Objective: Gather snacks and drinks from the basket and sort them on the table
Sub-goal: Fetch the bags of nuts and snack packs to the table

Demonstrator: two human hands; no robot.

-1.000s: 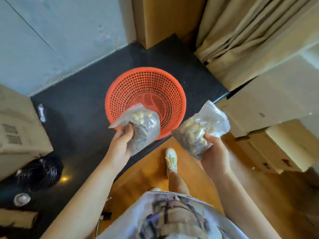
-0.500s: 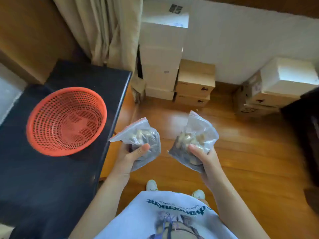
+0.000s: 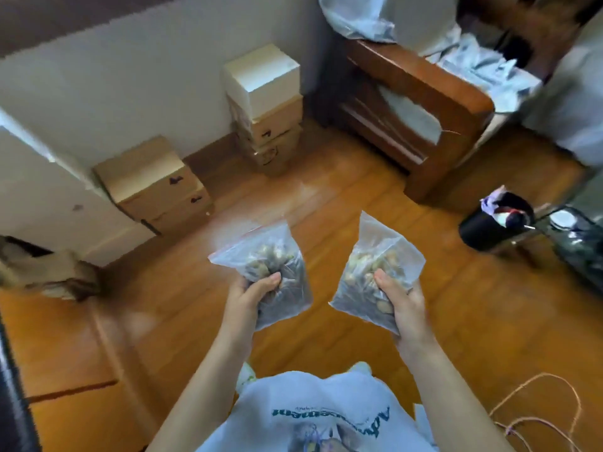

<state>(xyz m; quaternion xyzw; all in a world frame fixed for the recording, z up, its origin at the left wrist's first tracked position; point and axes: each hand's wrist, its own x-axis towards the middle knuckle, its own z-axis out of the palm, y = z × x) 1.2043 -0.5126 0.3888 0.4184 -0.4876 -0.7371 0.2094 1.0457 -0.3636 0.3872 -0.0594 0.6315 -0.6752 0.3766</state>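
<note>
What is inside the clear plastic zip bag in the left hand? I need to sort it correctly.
The clear plastic zip bag in the left hand shows pale, rounded snack pieces near the top. Lower down the contents look dark and blurred, and the fingers cover part, so the exact snack is unclear.

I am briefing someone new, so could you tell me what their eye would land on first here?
First, the two clear bags of snacks held up over the wooden floor: the left bag in the left hand, the right bag in the right hand. Next, the stacked cardboard boxes against the far wall.

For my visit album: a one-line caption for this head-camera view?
Left hand and right hand each grip a snack bag above the wooden floor.
</note>
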